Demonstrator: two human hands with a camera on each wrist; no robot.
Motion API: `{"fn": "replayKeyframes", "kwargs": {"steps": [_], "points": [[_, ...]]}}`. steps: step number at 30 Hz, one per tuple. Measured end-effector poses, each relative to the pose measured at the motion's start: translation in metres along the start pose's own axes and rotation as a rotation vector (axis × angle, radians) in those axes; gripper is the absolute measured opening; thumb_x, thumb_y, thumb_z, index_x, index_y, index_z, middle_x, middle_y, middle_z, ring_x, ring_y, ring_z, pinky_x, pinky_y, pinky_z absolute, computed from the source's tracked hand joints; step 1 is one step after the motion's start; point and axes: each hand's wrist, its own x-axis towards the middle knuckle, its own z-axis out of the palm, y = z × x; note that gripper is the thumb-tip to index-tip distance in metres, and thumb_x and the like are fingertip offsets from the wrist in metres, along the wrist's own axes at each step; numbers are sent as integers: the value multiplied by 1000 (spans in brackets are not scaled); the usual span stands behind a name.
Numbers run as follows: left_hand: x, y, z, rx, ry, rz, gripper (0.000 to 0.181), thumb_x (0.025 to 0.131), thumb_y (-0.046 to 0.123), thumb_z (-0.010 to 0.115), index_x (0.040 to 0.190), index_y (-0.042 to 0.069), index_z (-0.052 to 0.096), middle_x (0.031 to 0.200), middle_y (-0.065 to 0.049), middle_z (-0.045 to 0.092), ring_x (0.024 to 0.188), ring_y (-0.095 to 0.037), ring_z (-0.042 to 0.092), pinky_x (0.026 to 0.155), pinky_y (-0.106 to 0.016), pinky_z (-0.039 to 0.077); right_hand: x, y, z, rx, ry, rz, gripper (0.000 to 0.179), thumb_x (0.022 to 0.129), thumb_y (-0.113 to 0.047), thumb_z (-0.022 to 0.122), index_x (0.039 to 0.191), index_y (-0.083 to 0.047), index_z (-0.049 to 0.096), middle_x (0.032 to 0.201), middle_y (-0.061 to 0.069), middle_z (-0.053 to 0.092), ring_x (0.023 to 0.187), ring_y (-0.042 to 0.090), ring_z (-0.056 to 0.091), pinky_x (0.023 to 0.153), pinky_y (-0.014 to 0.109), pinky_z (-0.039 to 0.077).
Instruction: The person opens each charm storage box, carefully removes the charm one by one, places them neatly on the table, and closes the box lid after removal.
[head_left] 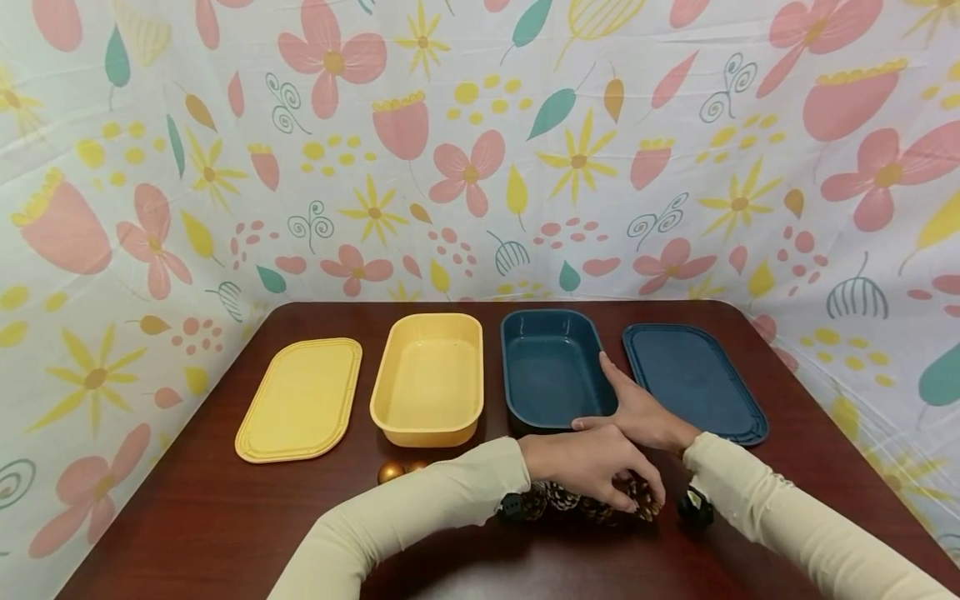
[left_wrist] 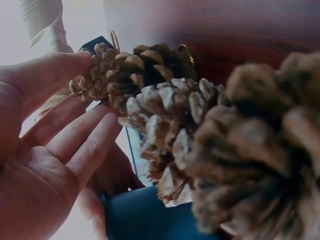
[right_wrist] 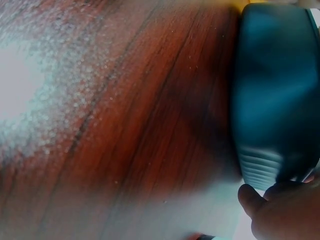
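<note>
My left hand [head_left: 588, 462] reaches across to the right end of a row of pine cones and pinches the endmost pine cone [head_left: 647, 496]. In the left wrist view, the thumb lies on one side of that cone [left_wrist: 95, 72] and the fingers on the other; larger pine cones, one pale-tipped [left_wrist: 167, 120], stand nearer the camera. My right hand [head_left: 645, 412] rests at the near right corner of the dark blue container [head_left: 555, 367], fingers stretched along its right rim and thumb along the near edge. The left forearm hides part of the row.
A yellow container [head_left: 427, 375] stands left of the blue one. Flat lids flank them, a yellow lid [head_left: 300, 400] at left and a blue lid [head_left: 693, 379] at right. Shiny gold balls [head_left: 391, 472] lie by the left sleeve. A flowered cloth [head_left: 470, 175] hangs behind the table.
</note>
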Motion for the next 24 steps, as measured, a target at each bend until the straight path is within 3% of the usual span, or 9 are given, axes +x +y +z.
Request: {"fn": "replayKeyframes", "kwargs": {"steps": [5, 13, 24], "points": [[1, -2, 2, 12, -22, -9, 30, 95, 24, 72, 125, 25, 70, 108, 13, 72, 72, 10, 59, 73, -1, 44, 1, 0, 1, 1, -3, -2, 124, 84, -54, 76, 162, -12, -11, 170, 19, -8, 153, 53, 7, 108, 77, 29], [5, -3, 6, -7, -42, -34, 29, 95, 27, 71, 123, 23, 69, 117, 12, 72, 99, 11, 65, 86, 1, 45, 1, 1, 2, 1, 0, 2, 123, 84, -55, 75, 162, -12, -10, 170, 19, -7, 152, 53, 8, 108, 76, 30], [5, -6, 14, -12, -59, -32, 28, 95, 28, 71, 121, 21, 68, 118, 12, 72, 103, 11, 65, 87, 1, 44, 1, 2, 3, -1, 8, 12, 124, 83, -54, 76, 162, -11, -10, 170, 20, -6, 153, 53, 9, 110, 76, 27]]}}
